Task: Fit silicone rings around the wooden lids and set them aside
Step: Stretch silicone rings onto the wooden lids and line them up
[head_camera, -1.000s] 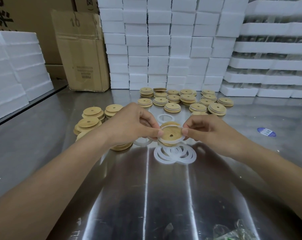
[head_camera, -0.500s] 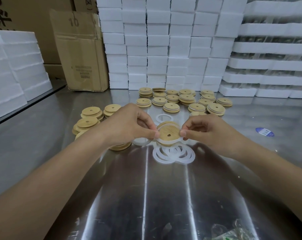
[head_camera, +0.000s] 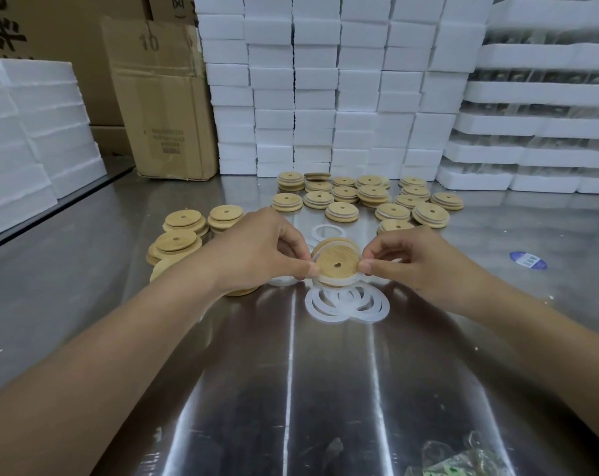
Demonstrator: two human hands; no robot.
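A round wooden lid (head_camera: 337, 263) with a centre hole is held tilted above the steel table, a white silicone ring (head_camera: 339, 280) showing round its lower edge. My left hand (head_camera: 260, 249) pinches the lid's left rim and my right hand (head_camera: 411, 259) pinches its right rim. Just below them lie several loose white rings (head_camera: 346, 304) overlapping on the table, and one more ring (head_camera: 328, 232) lies behind the lid. Bare lids (head_camera: 184, 231) are stacked at the left. Lids with rings (head_camera: 370, 195) are spread across the back.
White foam blocks (head_camera: 325, 84) are stacked along the back wall and at the left (head_camera: 23, 132). A cardboard box (head_camera: 160, 97) stands at the back left. A blue sticker (head_camera: 528, 261) lies at the right, and crumpled plastic wrap (head_camera: 463, 458) sits near the front edge.
Both hands have kept their pinch on the lid and hardly moved. The lid has tipped a little, and the ring now sits lower round its edge.
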